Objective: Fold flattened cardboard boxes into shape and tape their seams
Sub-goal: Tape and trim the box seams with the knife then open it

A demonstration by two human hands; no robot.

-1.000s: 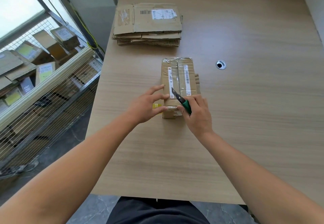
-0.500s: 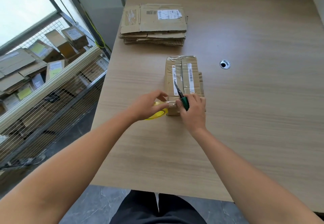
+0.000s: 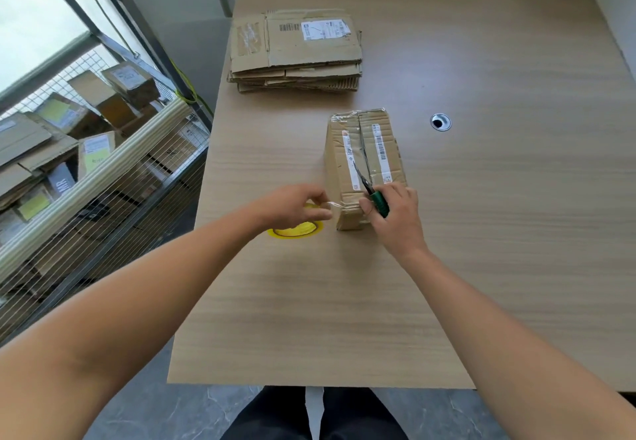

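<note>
A folded cardboard box (image 3: pixel 364 150) with clear tape along its top seam stands in the middle of the wooden table (image 3: pixel 481 233). My right hand (image 3: pixel 395 216) grips green-handled scissors (image 3: pixel 373 192) at the box's near end, blades pointing away over the seam. My left hand (image 3: pixel 292 207) holds a yellow roll of clear tape (image 3: pixel 297 229) just left of the box. A strip of tape (image 3: pixel 335 204) stretches from the roll to the box's near corner.
A stack of flattened cardboard boxes (image 3: pixel 296 51) lies at the table's far left. A round cable hole (image 3: pixel 441 121) sits right of the box. Left of the table stands a wire cage (image 3: pixel 86 171) full of cardboard boxes.
My left hand has pulled the tape roll leftward away from the box, stretching a strip of tape. My right hand with the scissors stays at the box's near end.
</note>
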